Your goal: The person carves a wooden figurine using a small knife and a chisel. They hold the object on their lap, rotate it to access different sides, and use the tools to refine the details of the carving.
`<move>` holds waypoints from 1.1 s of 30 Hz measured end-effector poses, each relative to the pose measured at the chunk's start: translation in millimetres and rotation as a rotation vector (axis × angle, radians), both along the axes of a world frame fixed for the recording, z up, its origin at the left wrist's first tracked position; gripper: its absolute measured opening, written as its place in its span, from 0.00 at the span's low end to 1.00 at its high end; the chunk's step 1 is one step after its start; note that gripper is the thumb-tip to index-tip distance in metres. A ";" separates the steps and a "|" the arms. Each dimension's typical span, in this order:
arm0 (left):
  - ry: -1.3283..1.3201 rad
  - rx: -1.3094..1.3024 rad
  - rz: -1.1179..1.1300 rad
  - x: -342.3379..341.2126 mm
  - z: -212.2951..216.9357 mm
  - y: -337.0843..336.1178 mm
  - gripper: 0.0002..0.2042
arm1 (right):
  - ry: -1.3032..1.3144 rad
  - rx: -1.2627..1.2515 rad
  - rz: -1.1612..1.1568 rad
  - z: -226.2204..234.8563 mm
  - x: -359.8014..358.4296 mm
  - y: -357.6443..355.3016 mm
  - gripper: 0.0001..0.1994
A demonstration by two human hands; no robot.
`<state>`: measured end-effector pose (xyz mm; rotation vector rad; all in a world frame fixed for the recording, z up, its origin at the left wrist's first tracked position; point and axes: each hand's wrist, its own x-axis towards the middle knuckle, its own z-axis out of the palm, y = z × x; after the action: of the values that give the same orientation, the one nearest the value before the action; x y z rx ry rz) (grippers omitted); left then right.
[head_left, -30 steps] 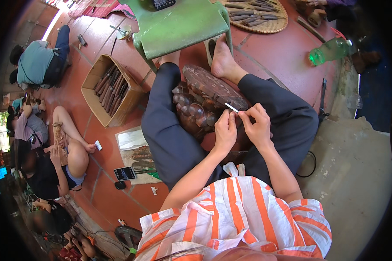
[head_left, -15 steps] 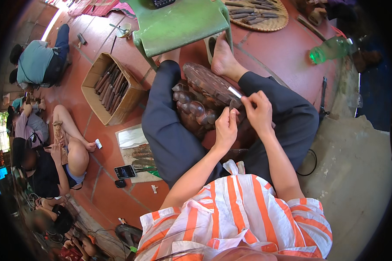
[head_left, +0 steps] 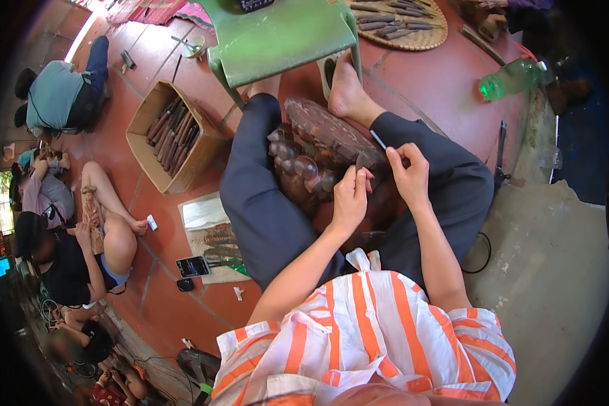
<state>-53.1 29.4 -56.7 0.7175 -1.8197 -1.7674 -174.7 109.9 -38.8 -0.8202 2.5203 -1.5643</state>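
Note:
A dark reddish-brown carved wooden piece (head_left: 311, 132), with a flat patterned top and rounded bumps along its side, rests between my legs. My left hand (head_left: 349, 203) is closed beside its near right edge, fingertips pressed together; whatever they grip there is hidden. Just to the right, my right hand (head_left: 411, 174) pinches a thin, narrow strip (head_left: 378, 139) between thumb and fingers. The strip looks pale bluish and points up and left over the carving's right side. Its kind is too small to make out.
A green plastic stool (head_left: 284, 51) stands in front. Left are a cardboard box (head_left: 142, 139) of wooden-handled tools, a phone (head_left: 193, 266) and a seated person (head_left: 68, 264). A woven tray (head_left: 436, 34) of tools and a green bottle (head_left: 514, 80) lie ahead right.
My right hand has shifted slightly right and turned, so the strip now shows narrower and lies further right. My left hand stays almost in place by the carving.

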 end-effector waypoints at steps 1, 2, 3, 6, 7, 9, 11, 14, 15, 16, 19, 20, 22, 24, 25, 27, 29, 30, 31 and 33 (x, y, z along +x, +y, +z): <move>-0.027 0.022 -0.054 1.2 0.9 -1.2 0.14 | -0.057 -0.017 0.013 1.1 0.2 0.7 0.09; -0.053 0.043 -0.109 3.4 2.1 -3.2 0.14 | -0.096 -0.056 0.059 2.8 0.8 1.2 0.07; -0.080 0.065 -0.164 4.7 3.6 -5.0 0.14 | -0.135 -0.096 0.103 5.7 1.3 2.0 0.07; -0.121 0.139 -0.309 13.3 6.7 -9.4 0.16 | -0.405 -0.146 0.267 30.4 6.2 5.3 0.11; -0.111 0.142 -0.342 13.3 8.7 -9.1 0.15 | -0.515 -0.145 0.324 35.2 5.3 8.9 0.12; -0.091 0.148 -0.408 11.5 13.5 -10.0 0.15 | -0.614 -0.129 0.335 30.2 1.3 13.4 0.13; -0.103 0.101 -0.450 10.8 14.3 -11.1 0.15 | -0.624 -0.100 0.344 26.9 -1.7 16.6 0.13; -0.132 0.076 -0.490 11.3 16.8 -13.5 0.16 | -0.651 -0.059 0.338 32.8 -3.8 18.3 0.12; -0.146 0.075 -0.499 12.6 16.6 -12.6 0.16 | -0.616 -0.032 0.314 33.6 -2.9 19.9 0.11; -0.160 0.071 -0.507 12.8 17.1 -12.8 0.16 | -0.600 -0.041 0.311 33.0 -3.7 20.9 0.11; -0.181 0.070 -0.526 11.6 17.3 -14.1 0.16 | -0.558 -0.060 0.303 28.6 -3.7 21.3 0.09; -0.190 0.084 -0.529 11.8 17.8 -14.3 0.16 | -0.547 -0.062 0.300 27.9 -2.3 21.0 0.09; -0.208 0.112 -0.536 12.9 18.9 -14.1 0.16 | -0.531 -0.082 0.288 25.8 0.6 20.1 0.08; -0.195 0.121 -0.552 13.0 17.5 -15.4 0.16 | -0.522 -0.119 0.270 23.7 3.0 18.3 0.08; -0.191 0.127 -0.560 13.9 16.4 -15.7 0.16 | -0.518 -0.129 0.265 23.1 3.2 17.5 0.08; -0.178 0.133 -0.549 14.8 15.6 -13.5 0.16 | -0.511 -0.150 0.253 22.9 3.1 16.1 0.09; -0.171 0.135 -0.530 14.9 18.0 -13.3 0.16 | -0.480 -0.108 0.313 32.1 5.0 15.5 0.10; -0.171 0.130 -0.518 14.1 19.9 -14.5 0.16 | -0.465 -0.088 0.343 35.3 6.3 14.6 0.10; -0.170 0.129 -0.509 13.6 21.4 -13.9 0.16 | -0.449 -0.082 0.329 33.9 7.4 15.0 0.11; -0.138 0.080 -0.473 13.5 16.3 -12.4 0.16 | -0.417 -0.070 0.301 28.8 7.4 13.0 0.12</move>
<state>-39.6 17.0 -40.4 0.4709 -2.1545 -2.1402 -167.3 123.0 -9.9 -0.7443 1.9646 -1.5379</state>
